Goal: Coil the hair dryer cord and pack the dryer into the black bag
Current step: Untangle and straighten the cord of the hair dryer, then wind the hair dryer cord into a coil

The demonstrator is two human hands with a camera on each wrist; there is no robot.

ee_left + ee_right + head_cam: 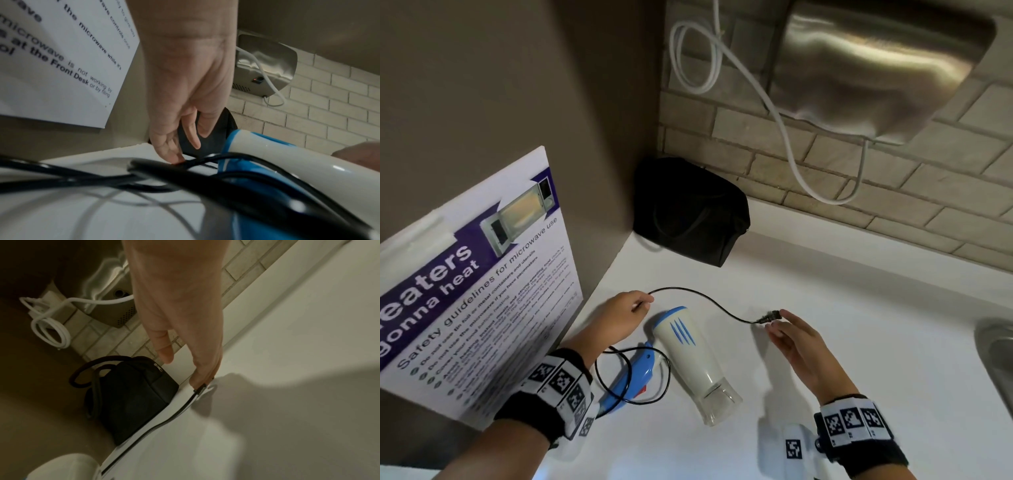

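Coiling barely begun | my left hand (619, 318) pinches cord (705, 301) | my right hand (796, 342), fingers straight, touches plug (768, 317) | dryer (695, 359) on counter (859, 342) | black bag (688, 209) at 12 o'clock, unpacked.

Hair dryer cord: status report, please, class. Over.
Left hand pinches cord; right hand open, fingertips at plug. Hair dryer on counter, cord uncoiled. Black bag zipped shut.

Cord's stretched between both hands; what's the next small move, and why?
Probably bring the right hand, its fingers at the plug, toward the left hand, which pinches the cord. That folds the slack span into a loop; the black bag looks zipped.
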